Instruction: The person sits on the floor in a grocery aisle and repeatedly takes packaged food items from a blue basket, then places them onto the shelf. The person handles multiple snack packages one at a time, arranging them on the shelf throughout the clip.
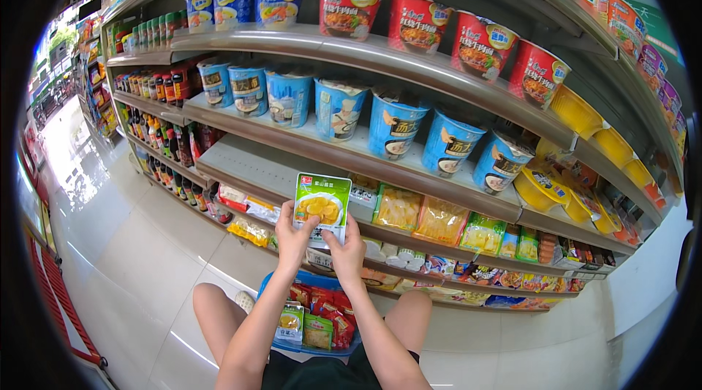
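Both my hands hold up one green-and-white pouch of pickled vegetables [321,203], its front facing me. My left hand [294,239] grips its left edge with the thumb across the front. On the opposite edge, my right hand [347,252] grips it the same way. Below my forearms, between my knees, is a blue basket [285,345] holding several red packets [341,327], a similar green-and-white pouch [290,323] and a green packet [317,332]. Behind the held pouch, a shelf [258,162] has a bare stretch on its left, with flat food packets [440,220] along its right.
Light-blue instant noodle cups [397,124] line the shelf above, under red noodle cups [419,22]. Yellow noodle bowls [542,188] stand to the right. Sauce bottles [181,88] fill the left shelves. Bagged goods [439,266] lie low down, above the tiled floor [159,242].
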The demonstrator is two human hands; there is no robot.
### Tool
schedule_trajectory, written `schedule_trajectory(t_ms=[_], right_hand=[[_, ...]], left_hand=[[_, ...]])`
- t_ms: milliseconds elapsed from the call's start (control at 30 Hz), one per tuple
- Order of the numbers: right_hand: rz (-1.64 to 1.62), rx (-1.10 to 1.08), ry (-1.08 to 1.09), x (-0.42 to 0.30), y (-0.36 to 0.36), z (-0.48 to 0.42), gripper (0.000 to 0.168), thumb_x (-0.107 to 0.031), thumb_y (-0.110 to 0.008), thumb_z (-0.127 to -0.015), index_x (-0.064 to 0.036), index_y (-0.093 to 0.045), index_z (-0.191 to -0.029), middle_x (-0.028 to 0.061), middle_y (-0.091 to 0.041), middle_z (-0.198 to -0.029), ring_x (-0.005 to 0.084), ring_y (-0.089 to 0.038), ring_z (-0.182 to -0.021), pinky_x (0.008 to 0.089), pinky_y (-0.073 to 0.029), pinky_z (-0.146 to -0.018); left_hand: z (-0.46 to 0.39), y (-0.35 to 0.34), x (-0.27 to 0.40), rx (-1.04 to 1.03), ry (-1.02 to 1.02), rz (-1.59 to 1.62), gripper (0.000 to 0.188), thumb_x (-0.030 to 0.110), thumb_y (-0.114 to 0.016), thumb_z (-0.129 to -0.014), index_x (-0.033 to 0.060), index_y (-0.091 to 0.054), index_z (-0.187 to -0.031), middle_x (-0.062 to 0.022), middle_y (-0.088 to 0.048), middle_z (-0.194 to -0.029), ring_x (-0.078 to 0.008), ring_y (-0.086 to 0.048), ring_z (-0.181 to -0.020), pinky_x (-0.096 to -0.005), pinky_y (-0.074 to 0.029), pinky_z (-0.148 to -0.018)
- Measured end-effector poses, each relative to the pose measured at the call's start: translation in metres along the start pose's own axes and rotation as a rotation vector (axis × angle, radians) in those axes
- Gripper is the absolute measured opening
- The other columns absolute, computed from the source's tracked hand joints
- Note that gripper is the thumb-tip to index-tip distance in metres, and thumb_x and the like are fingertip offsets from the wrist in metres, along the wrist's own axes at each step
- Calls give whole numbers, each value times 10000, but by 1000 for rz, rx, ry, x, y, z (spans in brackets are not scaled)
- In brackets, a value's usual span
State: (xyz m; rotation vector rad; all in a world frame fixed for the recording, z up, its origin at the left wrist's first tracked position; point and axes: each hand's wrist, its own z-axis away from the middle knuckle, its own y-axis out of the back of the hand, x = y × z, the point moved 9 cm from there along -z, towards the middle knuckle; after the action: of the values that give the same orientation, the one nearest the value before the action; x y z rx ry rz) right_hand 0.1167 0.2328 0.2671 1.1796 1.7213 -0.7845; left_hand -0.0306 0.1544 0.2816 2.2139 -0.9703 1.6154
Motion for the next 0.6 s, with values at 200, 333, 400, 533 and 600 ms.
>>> schedule_trajectory(t_ms=[200, 333, 400, 533, 600], right_hand=[[8, -14, -25, 33, -9, 47, 454, -101, -744, -821, 3, -560, -1222, 151, -708, -1044, 220, -695, -932, 339, -535, -803], [-32, -44, -103, 53, -23, 84, 422, -45, -716, -837, 7, -556, -1224, 140, -718, -1009, 167, -688, -902, 315, -534, -788], [-1, -70, -189, 68, -23, 104, 392, -50, -704, -852, 12, -558, -1211, 134, -722, -984, 153, -691, -867, 300, -538, -754], [-45, -136, -317, 103, -36, 139, 355, -80, -690, -879, 25, -551, -1189, 128, -724, -947, 149, -697, -834, 285, -538, -728], [26, -225, -381, 120, -43, 159, 325, -41, -650, -910, 36, -528, -1201, 97, -713, -1014, 105, -660, -887, 243, -518, -773]], left_hand=[[37, 39, -12, 15, -47, -244, 412, 18, -789, -718, -22, -565, -1061, -136, -696, -945, -176, -672, -877, -314, -531, -776], [62, 75, -47, 48, -2, -334, 399, 69, -814, -714, -19, -577, -1023, -164, -693, -889, -211, -682, -817, -325, -523, -717], [77, 91, -71, 47, 120, -383, 388, 116, -825, -717, -16, -590, -996, -179, -687, -845, -232, -682, -760, -337, -506, -657], [100, 121, -95, 42, 150, -503, 258, 97, -774, -789, -26, -614, -948, -73, -651, -720, -99, -579, -638, -275, -458, -574], [115, 142, -117, 51, 184, -606, 248, 124, -769, -797, -23, -634, -944, -83, -648, -695, -115, -577, -601, -290, -457, -555]])
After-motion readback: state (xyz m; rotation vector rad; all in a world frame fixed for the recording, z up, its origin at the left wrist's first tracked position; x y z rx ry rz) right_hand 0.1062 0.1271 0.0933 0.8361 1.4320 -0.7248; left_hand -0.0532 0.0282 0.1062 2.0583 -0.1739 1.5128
